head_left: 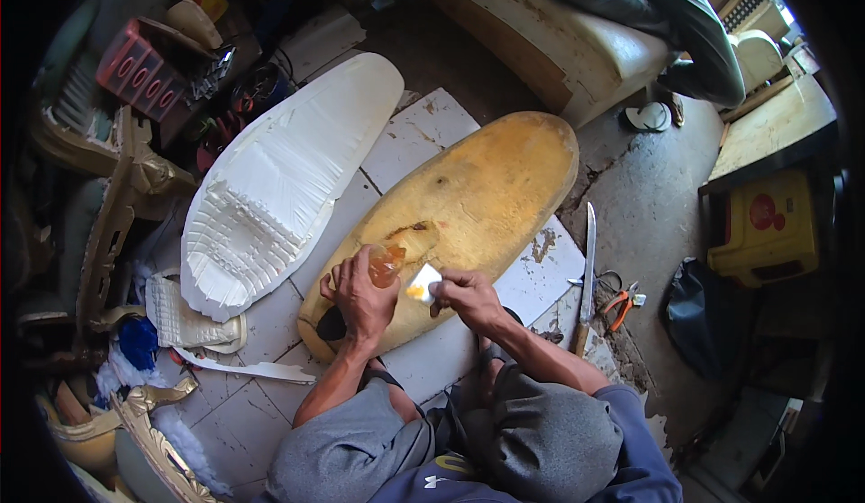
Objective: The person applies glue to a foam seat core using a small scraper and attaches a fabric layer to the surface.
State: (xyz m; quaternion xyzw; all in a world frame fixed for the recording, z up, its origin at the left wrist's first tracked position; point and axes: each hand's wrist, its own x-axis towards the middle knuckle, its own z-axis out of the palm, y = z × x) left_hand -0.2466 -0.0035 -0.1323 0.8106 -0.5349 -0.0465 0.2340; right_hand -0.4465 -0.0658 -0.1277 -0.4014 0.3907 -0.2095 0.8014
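Note:
A long yellow-brown foam pad (505,169) lies on white tiles in front of me, with a dark opening at its near end and a torn patch in its middle. My left hand (363,297) grips a clear container of amber substance (386,266) over the pad's left half. My right hand (469,300) holds a small white piece (425,278) with amber-yellow stuff on it, close beside the container. To the left lies a white foam piece (297,142) of similar long shape, with scored, grid-like cuts at its near end.
Gilded carved frames (144,422), foam offcuts (189,314) and a pink plastic crate (135,70) crowd the left. On the right are a long knife (590,260), orange pliers (620,309), a yellow case (763,228) and a dark bag (692,323). Another person's legs (676,25) rest atop the bench behind.

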